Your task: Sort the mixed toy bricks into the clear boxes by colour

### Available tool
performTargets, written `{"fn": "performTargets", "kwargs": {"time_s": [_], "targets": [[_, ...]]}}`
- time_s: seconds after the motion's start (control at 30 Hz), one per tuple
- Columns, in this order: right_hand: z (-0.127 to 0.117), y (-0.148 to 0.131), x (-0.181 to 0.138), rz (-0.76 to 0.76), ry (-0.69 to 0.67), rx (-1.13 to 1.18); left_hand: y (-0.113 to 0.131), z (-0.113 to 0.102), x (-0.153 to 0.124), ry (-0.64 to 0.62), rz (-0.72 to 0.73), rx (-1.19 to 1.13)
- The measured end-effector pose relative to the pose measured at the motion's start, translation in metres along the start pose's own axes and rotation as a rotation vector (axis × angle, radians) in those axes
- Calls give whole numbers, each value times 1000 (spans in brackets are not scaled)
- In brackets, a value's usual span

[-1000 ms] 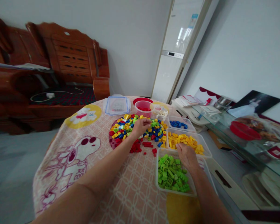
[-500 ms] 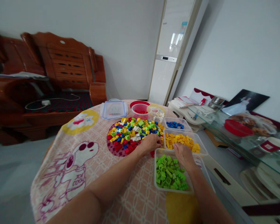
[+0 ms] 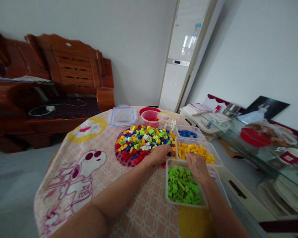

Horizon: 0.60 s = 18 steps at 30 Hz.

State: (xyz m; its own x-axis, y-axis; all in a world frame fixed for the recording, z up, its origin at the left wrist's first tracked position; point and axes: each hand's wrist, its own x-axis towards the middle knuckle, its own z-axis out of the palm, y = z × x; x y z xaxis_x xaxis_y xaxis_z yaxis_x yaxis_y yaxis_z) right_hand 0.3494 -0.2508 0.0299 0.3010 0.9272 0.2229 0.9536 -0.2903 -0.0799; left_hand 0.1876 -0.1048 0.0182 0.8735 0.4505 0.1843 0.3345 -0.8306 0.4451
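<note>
A heap of mixed toy bricks point(image 3: 139, 142) in red, yellow, blue, green and white lies on a round dark-red patch of the tablecloth. My left hand point(image 3: 162, 154) rests at the heap's right edge, fingers curled down; what they grip, if anything, is hidden. Over the rim between two clear boxes is my right hand point(image 3: 195, 164), its fingers drawn together around something I cannot make out. Yellow bricks point(image 3: 195, 150) fill the box just beyond it. Green bricks point(image 3: 181, 186) lie in the nearer box, partly under my right wrist.
Blue bricks point(image 3: 187, 133) sit in a small clear box behind the yellow ones. Farther back are a pink tub point(image 3: 151, 123) with red bricks, white bricks point(image 3: 170, 124) and a blue-edged lid point(image 3: 123, 116). A glass shelf point(image 3: 230, 140) stands along the right side.
The whole view has shifted slightly to the right and down. Both hands stay at nearly the same places by the heap and the boxes.
</note>
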Motion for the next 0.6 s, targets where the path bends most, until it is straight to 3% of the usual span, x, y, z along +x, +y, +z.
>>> {"fn": "performTargets", "kwargs": {"time_s": [0.23,0.33,0.43,0.53,0.6], "targets": [[-2,-1,0,15,-20,5,-11,-11,0,296,-236,-326],[-3,-2,0,10,-15,3,-5,-3,7,285,-302,-676],[-4,-3,0,3,-10,3,7,8,16,235,-260,-970],[-4,-3,0,7,-6,-2,14,13,22,213,-172,-1066],[-4,-3,0,12,-14,-6,12,11,21,237,-152,-1012]]}}
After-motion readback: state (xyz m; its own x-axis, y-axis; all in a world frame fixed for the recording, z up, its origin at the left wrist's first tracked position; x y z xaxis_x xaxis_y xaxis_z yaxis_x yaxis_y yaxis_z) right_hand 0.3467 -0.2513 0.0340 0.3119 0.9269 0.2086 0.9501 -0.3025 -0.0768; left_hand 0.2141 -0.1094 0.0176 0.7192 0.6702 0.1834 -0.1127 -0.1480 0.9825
